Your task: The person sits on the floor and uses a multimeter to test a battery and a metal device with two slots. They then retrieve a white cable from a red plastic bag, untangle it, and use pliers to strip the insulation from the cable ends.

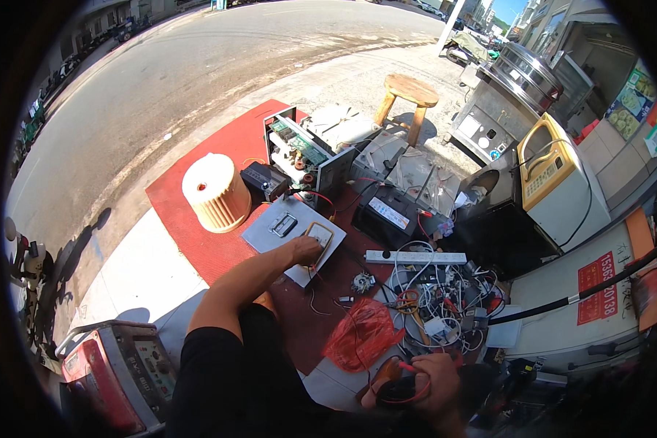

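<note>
Yellow-rimmed meter [320,233] lies on a grey panel [261,235], its long axis running near to far, partly beneath our closer left hand [308,250], whose finger state we cannot tell; near right, our right hand [438,381] pinches a red lead [408,366].

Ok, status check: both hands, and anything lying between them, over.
Left hand at yellow-edged device. Right hand holding red lead. Red plastic bag between.

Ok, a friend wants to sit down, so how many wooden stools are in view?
1: the wooden stool stands beyond the red mat, toward the upper right of the picture. Others may be hidden.
</note>
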Demonstrator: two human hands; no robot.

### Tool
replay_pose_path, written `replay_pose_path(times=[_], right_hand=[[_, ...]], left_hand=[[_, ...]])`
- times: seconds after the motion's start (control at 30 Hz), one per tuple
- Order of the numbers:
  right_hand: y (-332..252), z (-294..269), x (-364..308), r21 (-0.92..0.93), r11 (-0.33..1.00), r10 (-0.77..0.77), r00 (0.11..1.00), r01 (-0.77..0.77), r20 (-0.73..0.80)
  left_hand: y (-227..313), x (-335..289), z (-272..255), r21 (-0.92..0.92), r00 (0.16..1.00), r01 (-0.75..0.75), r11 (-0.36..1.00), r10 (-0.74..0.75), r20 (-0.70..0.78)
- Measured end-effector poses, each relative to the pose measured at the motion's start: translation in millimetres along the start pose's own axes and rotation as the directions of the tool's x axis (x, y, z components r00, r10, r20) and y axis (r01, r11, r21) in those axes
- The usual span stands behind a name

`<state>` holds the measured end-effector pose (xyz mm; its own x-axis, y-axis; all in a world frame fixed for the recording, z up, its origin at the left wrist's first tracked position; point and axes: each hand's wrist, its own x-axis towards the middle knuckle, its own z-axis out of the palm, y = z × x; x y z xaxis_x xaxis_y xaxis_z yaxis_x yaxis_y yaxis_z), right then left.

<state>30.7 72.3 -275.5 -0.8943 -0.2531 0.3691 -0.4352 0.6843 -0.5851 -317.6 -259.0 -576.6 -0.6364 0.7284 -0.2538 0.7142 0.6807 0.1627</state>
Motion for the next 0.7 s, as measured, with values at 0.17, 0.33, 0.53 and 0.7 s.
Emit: replay_pose_path(times=[0.17, 0.33, 0.53, 0.7], right_hand=[[-22.8, 16.8, -65.5, -0.081, 0.971, 0.225, 0.974, -0.226, -0.03], [-12.3, 4.9, -82.4, -0.164, 0.916, 0.35, 0.929, -0.366, -0.121], [11.6, -5.2, -80.1, -0.058, 0.923, 0.369, 0.918, -0.38, -0.146], [28.7, 3.1, -86.0, -0.122, 0.923, 0.379, 0.919, -0.366, 0.11]], left_hand=[[117.3, -26.7, -83.1, 0.056, 0.926, -0.119, 0.991, 0.09, 0.368], [295.2, -99.1, -160.9, -0.573, 0.883, -0.402, 0.715, 0.468, -0.036], [394.9, -170.9, -181.4, -0.884, 0.907, -0.302, 0.358, 0.394, -0.15], [379.7, -160.9, -148.9, -0.646, 0.856, -0.516, 0.562, 0.311, -0.413]])
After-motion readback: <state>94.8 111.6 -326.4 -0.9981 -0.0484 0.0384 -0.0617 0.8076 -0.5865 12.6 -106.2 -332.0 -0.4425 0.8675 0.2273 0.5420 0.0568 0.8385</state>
